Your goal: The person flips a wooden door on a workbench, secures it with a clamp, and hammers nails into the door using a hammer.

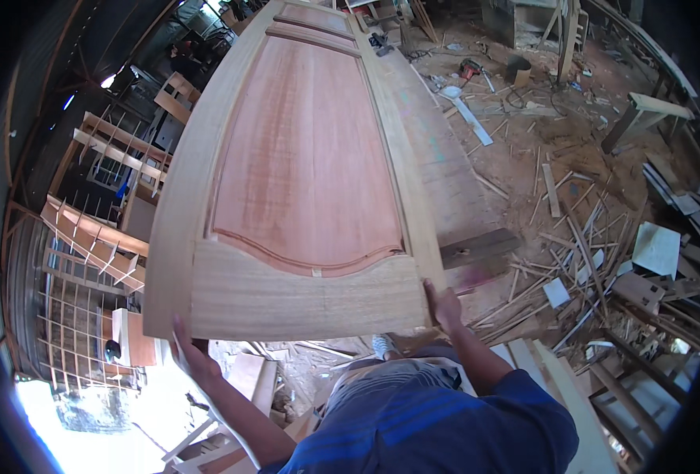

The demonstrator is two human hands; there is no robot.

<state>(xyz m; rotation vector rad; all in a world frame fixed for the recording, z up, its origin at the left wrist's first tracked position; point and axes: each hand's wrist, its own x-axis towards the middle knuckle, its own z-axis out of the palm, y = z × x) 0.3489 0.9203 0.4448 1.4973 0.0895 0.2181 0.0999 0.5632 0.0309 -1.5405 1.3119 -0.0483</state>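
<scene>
A large wooden door [306,304] stretches away from me, with pale frame rails around a reddish raised panel [302,150]. The panel's near edge is cut in a wavy curve with a moulded border. My left hand [196,359] grips the door's near edge close to its left corner, with the fingers partly hidden beneath. My right hand [444,308] holds the door's right edge near the other corner, its thumb lying along the wood and its other fingers mostly out of sight.
Wood offcuts and thin strips litter the floor on the right, with a red power tool [469,69] farther back. A worn board [437,142] lies beside and under the door. Wooden lattice frames [89,237] stand at left. A trestle [642,114] stands at far right.
</scene>
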